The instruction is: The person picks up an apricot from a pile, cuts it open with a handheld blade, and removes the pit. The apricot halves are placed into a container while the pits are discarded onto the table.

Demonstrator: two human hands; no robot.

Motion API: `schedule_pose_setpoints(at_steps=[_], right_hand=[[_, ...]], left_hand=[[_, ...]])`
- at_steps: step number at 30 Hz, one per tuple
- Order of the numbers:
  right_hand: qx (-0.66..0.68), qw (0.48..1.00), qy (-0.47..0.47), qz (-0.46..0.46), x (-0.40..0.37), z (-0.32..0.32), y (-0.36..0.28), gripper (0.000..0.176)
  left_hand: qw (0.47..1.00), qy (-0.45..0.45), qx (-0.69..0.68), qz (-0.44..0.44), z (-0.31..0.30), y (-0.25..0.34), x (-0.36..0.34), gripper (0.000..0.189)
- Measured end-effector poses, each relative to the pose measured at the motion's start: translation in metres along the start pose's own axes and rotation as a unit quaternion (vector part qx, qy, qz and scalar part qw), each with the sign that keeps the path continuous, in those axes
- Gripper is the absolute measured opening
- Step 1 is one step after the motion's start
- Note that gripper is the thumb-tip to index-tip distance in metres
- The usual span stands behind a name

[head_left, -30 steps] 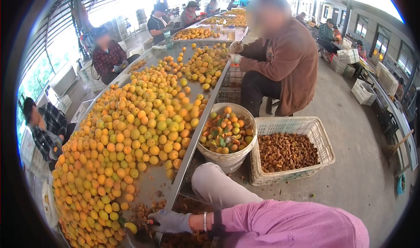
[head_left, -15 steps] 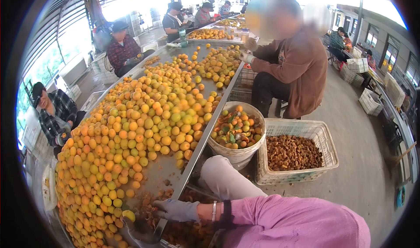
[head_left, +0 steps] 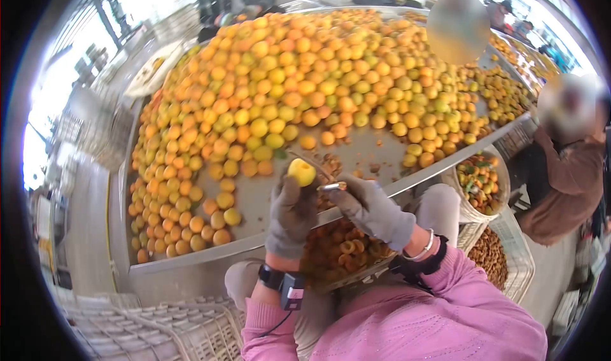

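Note:
My left hand point(head_left: 290, 219), in a grey work glove, grips a yellow apricot point(head_left: 300, 172) near its fingertips, with a hollow showing in the fruit's side. Close beside it, my right hand point(head_left: 377, 212), also gloved, pinches a small tool with a shiny metal part point(head_left: 332, 186), pointing toward the apricot. Both hands are over the near edge of a metal table point(head_left: 254, 198) heaped with whole apricots point(head_left: 273, 81). Below them, a crate of opened apricot pieces point(head_left: 349, 249) is partly hidden by my arms.
To the right stand a white bucket point(head_left: 501, 177) of mixed fruit and leaves and a crate of brown pits point(head_left: 489, 259). A person in a brown top point(head_left: 566, 183) sits beyond them. White plastic crates point(head_left: 146, 329) lie at lower left. Other people sit across the table.
The view has swung left and down over the table. My hands have come up together from the table edge, the left with an apricot, the right now with the metal tool visible.

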State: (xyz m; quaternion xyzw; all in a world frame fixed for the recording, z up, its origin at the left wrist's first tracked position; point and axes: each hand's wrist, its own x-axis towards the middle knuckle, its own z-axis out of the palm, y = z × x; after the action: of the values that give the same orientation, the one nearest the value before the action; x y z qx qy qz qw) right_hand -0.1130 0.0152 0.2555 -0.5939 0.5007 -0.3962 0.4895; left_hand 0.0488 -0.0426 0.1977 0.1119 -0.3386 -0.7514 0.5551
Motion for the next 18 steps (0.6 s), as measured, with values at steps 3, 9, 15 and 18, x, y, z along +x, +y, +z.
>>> schedule_pose_setpoints(at_steps=[3,9,15,18], right_hand=[[-0.075,0.997,0.008,-0.015,0.005,0.006,0.003,0.029],[-0.051,0.999,-0.007,-0.013,0.011,0.009,0.006,0.03],[-0.069,0.997,-0.005,-0.041,0.011,0.014,0.015,0.028],[-0.047,0.997,0.012,-0.058,0.016,0.021,0.026,0.028]], left_hand=[[1.0,-0.007,0.001,0.01,-0.003,0.003,-0.001,0.053],[1.0,-0.015,-0.014,0.007,-0.001,0.008,-0.004,0.059],[0.996,0.024,-0.064,-0.062,0.001,0.005,-0.009,0.058],[0.996,0.006,-0.065,-0.062,-0.004,0.005,-0.005,0.059]])
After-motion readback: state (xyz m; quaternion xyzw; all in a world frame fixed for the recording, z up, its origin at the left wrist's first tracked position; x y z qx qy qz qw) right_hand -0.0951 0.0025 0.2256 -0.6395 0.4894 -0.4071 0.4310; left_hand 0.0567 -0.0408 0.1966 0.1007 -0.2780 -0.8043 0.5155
